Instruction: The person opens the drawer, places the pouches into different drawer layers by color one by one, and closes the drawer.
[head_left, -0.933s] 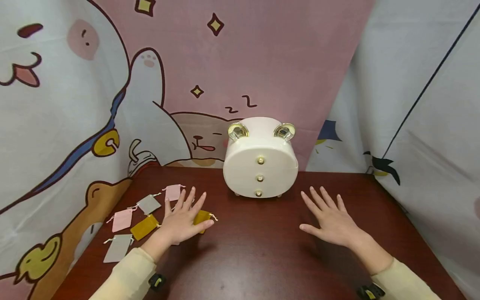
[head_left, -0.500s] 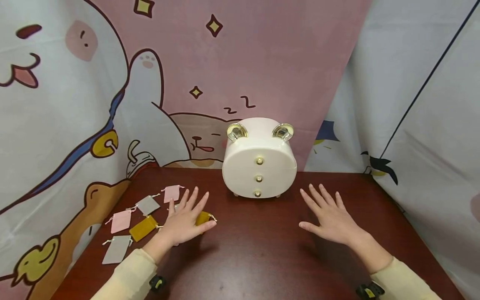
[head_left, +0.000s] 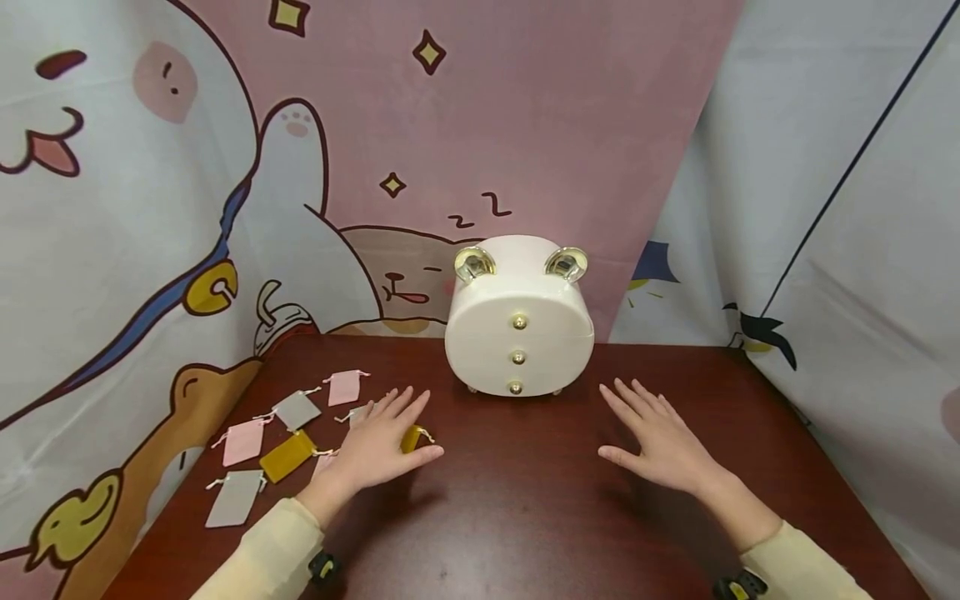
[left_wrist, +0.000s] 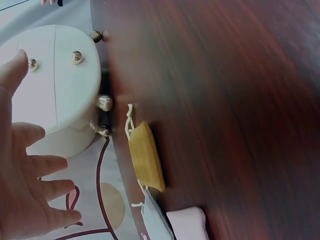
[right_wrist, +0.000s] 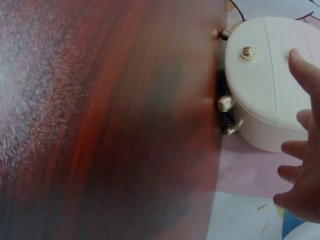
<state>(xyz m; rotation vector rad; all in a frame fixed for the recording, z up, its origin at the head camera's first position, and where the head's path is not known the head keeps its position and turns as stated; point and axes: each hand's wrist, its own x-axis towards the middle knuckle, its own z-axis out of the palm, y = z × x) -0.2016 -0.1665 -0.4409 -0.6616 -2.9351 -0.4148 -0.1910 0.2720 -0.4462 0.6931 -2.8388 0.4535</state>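
Observation:
My left hand (head_left: 377,446) hovers with spread fingers over the right part of a group of small drawstring pouches, holding nothing. Beneath it, partly hidden, lie a mustard pouch (left_wrist: 146,156), a grey pouch (left_wrist: 156,217) and a pink pouch (left_wrist: 188,223). Farther left rest another mustard pouch (head_left: 288,456), grey pouches (head_left: 235,499) and pink pouches (head_left: 243,442). My right hand (head_left: 662,437) is held above the table on the right, fingers straight and holding nothing. Between and beyond the hands stands a cream rounded box (head_left: 491,354) with three gold knobs, small feet and two clear gold-rimmed ears.
The dark reddish wooden table (head_left: 517,517) runs back to a cartoon-printed cloth (head_left: 570,125). White cloth (head_left: 847,275) hangs along the right side. The box stands near the table's back edge.
My left hand has moved slightly right and its fingers have lowered, uncovering more of the pouches. The right hand's fingers have dipped a little. Box and pouches stay in place.

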